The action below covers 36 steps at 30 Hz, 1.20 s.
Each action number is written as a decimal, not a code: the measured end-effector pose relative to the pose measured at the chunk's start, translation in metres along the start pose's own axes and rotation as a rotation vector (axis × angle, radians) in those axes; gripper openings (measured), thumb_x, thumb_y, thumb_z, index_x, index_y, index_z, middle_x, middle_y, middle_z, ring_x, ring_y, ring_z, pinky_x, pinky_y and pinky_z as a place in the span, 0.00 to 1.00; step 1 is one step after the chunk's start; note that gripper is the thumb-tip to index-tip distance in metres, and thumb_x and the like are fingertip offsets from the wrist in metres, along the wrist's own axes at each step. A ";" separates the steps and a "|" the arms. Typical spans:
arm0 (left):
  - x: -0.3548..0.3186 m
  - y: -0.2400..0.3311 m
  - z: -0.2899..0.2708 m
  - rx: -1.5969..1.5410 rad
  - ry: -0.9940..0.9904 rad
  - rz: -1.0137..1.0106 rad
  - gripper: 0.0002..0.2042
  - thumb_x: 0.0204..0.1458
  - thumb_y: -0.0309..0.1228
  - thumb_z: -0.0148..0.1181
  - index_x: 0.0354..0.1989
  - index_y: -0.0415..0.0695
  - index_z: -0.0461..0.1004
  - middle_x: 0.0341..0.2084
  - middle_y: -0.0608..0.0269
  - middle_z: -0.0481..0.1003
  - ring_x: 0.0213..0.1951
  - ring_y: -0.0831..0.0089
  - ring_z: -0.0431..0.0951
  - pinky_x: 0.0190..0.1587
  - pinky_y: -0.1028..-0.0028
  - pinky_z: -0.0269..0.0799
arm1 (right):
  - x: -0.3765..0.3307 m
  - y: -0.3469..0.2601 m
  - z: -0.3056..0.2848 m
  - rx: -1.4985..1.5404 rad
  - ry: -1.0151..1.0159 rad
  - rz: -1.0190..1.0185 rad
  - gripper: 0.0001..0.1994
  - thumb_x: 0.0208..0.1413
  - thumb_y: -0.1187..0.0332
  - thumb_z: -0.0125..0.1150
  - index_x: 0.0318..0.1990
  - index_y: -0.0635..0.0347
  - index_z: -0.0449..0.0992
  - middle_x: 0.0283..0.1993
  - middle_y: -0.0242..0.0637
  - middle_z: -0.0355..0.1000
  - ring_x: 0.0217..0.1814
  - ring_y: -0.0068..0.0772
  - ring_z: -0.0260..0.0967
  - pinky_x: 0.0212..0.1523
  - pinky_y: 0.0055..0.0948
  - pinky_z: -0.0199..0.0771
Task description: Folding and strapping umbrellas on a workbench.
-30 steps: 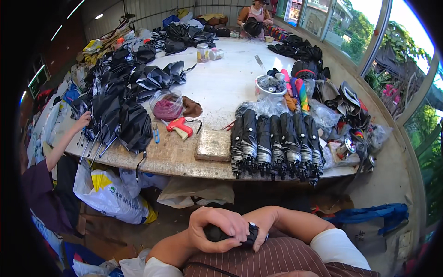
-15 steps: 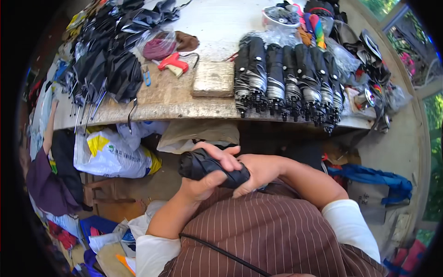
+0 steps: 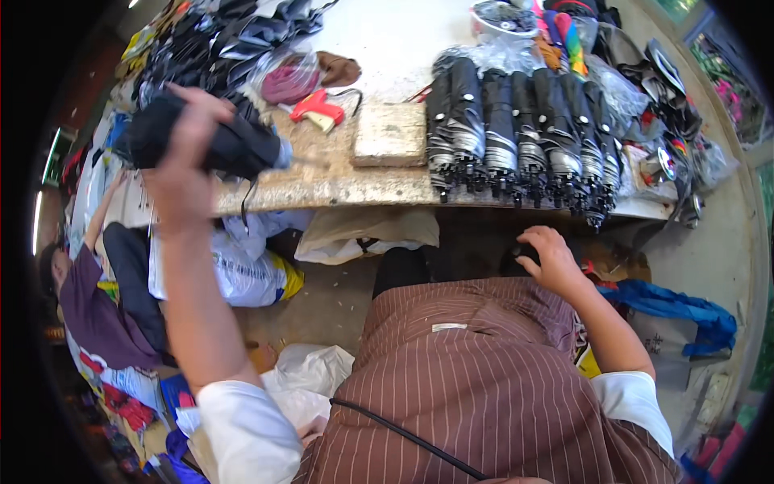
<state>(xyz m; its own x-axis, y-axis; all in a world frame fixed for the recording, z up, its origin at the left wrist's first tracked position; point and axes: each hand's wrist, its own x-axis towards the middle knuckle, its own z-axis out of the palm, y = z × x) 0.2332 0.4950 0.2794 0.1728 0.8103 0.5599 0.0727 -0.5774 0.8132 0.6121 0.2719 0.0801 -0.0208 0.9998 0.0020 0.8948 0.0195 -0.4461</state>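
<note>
Far left of the frame there's a co-worker in a purple top (image 3: pixel 113 315). Then, upper left, the black fabric bundle (image 3: pixel 242 149), looks like a folded umbrella, lifted over the table edge with its pale end aimed right. The left hand (image 3: pixel 189 149) is wrapped round its middle, pretty blurry, so exact finger placement is anyone's guess. My tip: grip snug enough that the folds don't slip, but don't crush the cloth, and keep that end clear of the red-and-cream gun-shaped tool (image 3: pixel 318 110). Past the worn block (image 3: pixel 389 135), upper right of centre, sits a row of folded umbrellas (image 3: pixel 524 121), side by side. Below them the right hand (image 3: pixel 556 258) is loosely curled, holding nothing I can make out. Fine to leave it relaxed; one hand seems enough here.
</note>
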 end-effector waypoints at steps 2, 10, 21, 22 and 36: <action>-0.027 -0.092 -0.001 0.167 0.204 -0.122 0.04 0.46 0.21 0.59 0.30 0.39 0.73 0.29 0.62 0.76 0.27 0.74 0.74 0.37 0.75 0.70 | -0.024 0.023 0.020 -0.071 0.033 0.011 0.17 0.44 0.70 0.62 0.44 0.61 0.72 0.50 0.42 0.67 0.53 0.45 0.63 0.55 0.36 0.62; -0.014 -0.128 0.019 -0.116 0.182 -0.434 0.08 0.47 0.26 0.63 0.33 0.38 0.73 0.25 0.63 0.74 0.27 0.73 0.75 0.32 0.78 0.71 | -0.082 0.088 0.039 -0.213 0.311 0.153 0.15 0.47 0.67 0.61 0.44 0.59 0.73 0.51 0.41 0.66 0.53 0.43 0.63 0.57 0.38 0.58; 0.063 -0.053 0.230 -0.370 -0.320 -0.715 0.27 0.47 0.44 0.66 0.44 0.34 0.63 0.28 0.54 0.71 0.23 0.67 0.75 0.25 0.71 0.76 | -0.040 0.108 0.040 0.103 0.124 -0.185 0.09 0.48 0.69 0.58 0.38 0.57 0.76 0.44 0.34 0.72 0.50 0.37 0.67 0.53 0.34 0.61; 0.066 -0.060 0.249 -0.374 -0.335 -0.707 0.27 0.47 0.44 0.66 0.44 0.34 0.63 0.28 0.54 0.71 0.23 0.67 0.75 0.25 0.71 0.76 | -0.041 0.112 0.041 0.121 0.147 -0.188 0.09 0.48 0.70 0.58 0.38 0.57 0.76 0.43 0.34 0.72 0.49 0.37 0.68 0.53 0.34 0.62; 0.052 -0.086 0.354 -0.066 -0.249 -0.688 0.32 0.51 0.39 0.58 0.60 0.37 0.54 0.53 0.40 0.62 0.52 0.58 0.67 0.54 0.65 0.65 | -0.047 0.115 0.039 0.243 0.233 -0.211 0.06 0.46 0.72 0.57 0.33 0.56 0.76 0.39 0.32 0.74 0.44 0.35 0.70 0.50 0.31 0.63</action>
<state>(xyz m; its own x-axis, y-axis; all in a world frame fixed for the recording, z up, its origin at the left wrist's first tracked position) 0.5836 0.5510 0.1824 0.3279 0.9362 -0.1267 0.1876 0.0669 0.9800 0.6983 0.2265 -0.0063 -0.0664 0.9493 0.3073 0.7495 0.2508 -0.6127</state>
